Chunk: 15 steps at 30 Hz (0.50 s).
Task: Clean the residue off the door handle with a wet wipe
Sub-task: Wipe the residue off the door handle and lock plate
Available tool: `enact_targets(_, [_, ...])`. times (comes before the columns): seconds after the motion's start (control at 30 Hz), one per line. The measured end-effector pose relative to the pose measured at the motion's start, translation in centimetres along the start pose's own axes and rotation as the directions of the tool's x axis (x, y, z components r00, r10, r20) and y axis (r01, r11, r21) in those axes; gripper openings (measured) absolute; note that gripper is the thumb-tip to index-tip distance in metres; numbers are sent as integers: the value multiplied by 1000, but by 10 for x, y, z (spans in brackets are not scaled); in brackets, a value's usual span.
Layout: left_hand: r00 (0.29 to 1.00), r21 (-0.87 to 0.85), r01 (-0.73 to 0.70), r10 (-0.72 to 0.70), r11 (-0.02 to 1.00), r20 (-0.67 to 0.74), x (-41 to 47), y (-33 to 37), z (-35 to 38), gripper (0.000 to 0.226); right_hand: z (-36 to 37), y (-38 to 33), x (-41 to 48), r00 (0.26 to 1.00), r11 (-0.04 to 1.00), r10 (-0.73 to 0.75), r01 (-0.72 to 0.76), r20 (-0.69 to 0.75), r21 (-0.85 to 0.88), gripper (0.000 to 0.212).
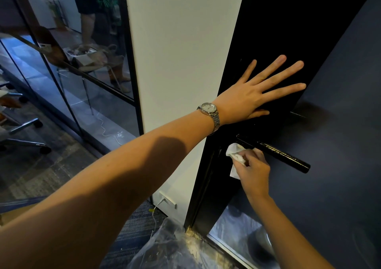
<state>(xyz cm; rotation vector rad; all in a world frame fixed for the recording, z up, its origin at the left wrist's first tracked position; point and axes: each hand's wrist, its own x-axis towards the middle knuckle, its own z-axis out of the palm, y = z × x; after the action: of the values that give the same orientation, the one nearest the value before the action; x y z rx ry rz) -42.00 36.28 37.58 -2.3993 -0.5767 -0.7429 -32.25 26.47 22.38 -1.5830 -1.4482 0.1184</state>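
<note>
Handle [286, 158] sticks out of the dark door [340, 186]. Right hand [254, 173] has the wipe [234, 152] bunched in curled fingers at its inner end. Left hand [253, 96] is flat, fingers spread, on the door. Pale streaks show further out, so I'd guess halfway at best.

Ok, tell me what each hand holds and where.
The right hand grips the wet wipe around its bunched middle, at the door handle. The left hand holds nothing.

Black bar door handle [284, 155] jutting horizontally, speckled with pale residue, crumpled white wet wipe [235, 155] against its base
</note>
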Motion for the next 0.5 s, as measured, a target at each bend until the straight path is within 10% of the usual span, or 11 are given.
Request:
enact_targets(0.23, [1000, 3, 10, -10, 1000, -8, 0, 1, 0, 74, 9, -37, -9, 904, 894, 407, -364, -132, 263, 23])
enact_targets(0.5, [1000, 15, 15, -15, 1000, -4, 0, 1, 1, 76, -1, -43, 28, 482, 231, 834, -745, 267, 626, 16])
